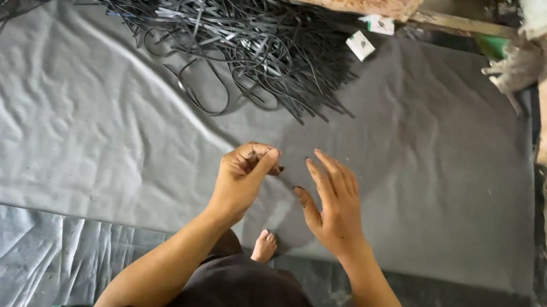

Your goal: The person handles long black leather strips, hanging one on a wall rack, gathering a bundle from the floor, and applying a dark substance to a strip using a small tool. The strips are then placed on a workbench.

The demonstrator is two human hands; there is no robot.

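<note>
Nearest us, our bare foot rests on the grey sheet spread over the floor. Just beyond it our left hand is pinched closed, on what we cannot tell, while our right hand hovers released, fingers spread. We judge this a pause between pieces: the heap of black strips lies well apart on the far side, so fetching one calls for a long forward reach.
</note>
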